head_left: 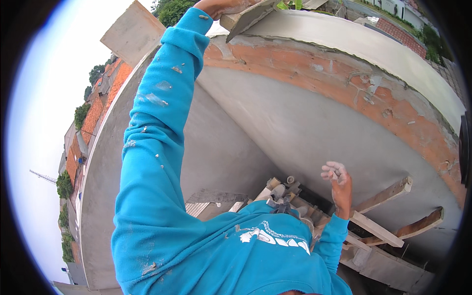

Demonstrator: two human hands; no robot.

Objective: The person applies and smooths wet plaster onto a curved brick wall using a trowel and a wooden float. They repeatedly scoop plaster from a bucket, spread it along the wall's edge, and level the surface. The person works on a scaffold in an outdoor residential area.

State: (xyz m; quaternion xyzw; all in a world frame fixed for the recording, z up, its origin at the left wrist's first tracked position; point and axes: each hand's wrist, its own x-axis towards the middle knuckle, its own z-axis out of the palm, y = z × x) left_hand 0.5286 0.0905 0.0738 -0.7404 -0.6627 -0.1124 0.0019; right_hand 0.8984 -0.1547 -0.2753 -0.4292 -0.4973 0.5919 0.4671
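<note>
My left hand (227, 6) is stretched far forward at the top edge of the picture, partly cut off. It grips a flat grey board (248, 18) smeared with mortar, held against the top of the wall. My right hand (339, 184) is raised in front of the plastered wall (275, 118), its fingers loosely bent and coated in grey, with nothing visible in them. Above the grey plaster runs a strip of bare orange brick (364, 88), patchy with mortar. The pale ledge (339, 37) caps that strip.
Wooden beams (381, 196) jut from the wall at the right. Below my body lie timber pieces and round grey items (279, 191). A square grey panel (133, 32) stands on the wall's corner at the left. Beyond are tiled roofs (93, 120), trees and a distant mast.
</note>
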